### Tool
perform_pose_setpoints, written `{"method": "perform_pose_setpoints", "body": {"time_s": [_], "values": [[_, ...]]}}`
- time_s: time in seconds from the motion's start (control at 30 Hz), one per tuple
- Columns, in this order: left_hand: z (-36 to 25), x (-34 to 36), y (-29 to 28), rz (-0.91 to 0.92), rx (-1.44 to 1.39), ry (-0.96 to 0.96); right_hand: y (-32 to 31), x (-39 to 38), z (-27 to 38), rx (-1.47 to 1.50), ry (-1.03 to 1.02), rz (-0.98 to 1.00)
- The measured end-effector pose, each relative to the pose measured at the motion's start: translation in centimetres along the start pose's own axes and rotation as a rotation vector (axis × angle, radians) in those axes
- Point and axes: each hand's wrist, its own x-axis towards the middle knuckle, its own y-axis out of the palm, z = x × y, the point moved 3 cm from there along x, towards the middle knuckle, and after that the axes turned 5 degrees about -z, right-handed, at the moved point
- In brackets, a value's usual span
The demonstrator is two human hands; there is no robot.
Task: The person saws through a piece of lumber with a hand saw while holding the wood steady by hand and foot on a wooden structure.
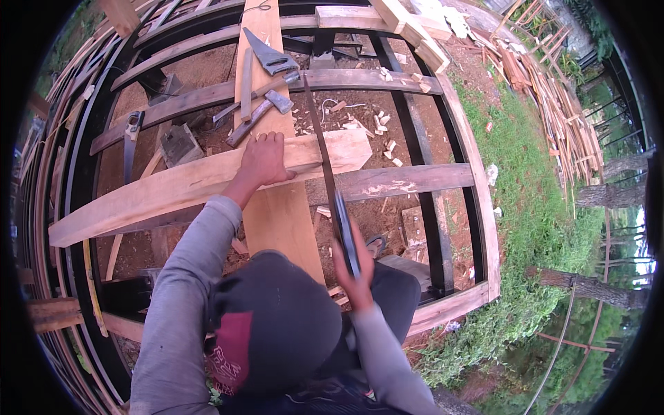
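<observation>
A long, pale wooden beam (152, 188) with a pointed right end lies across a wide plank (283, 218). My left hand (261, 160) is clamped over the beam, its fingers bent across the top and far edge. In my right hand (356, 266) is the handle of a hand saw (321, 142). The saw's long blade points away from me and crosses the beam near its pointed end, to the right of my left hand. How deep the blade sits in the wood I cannot tell.
Another hand saw (272, 61), a hatchet-like tool (278, 102) and a wood strip (246, 86) lie on the plank's far part. A third saw (130, 142) hangs at the left. Dark frame bars (408, 121) surround me over soil with wood offcuts. Grass (512, 166) and stacked sticks (553, 104) lie right.
</observation>
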Motion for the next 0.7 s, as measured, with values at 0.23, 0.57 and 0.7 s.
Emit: {"method": "perform_pose_setpoints", "body": {"time_s": [0.23,0.57,0.7], "values": [[2.2,0.1,1.2,-0.065,-0.031,0.062,-2.7,-4.2,2.3,-0.035,0.168,0.046],[-0.1,0.4,0.2,-0.068,-0.06,0.049,0.0,2.7,1.0,0.048,0.141,0.029],[-0.6,0.6,0.0,0.035,-0.039,0.049,1.4,7.7,-0.6,0.047,0.0,-0.027]]}}
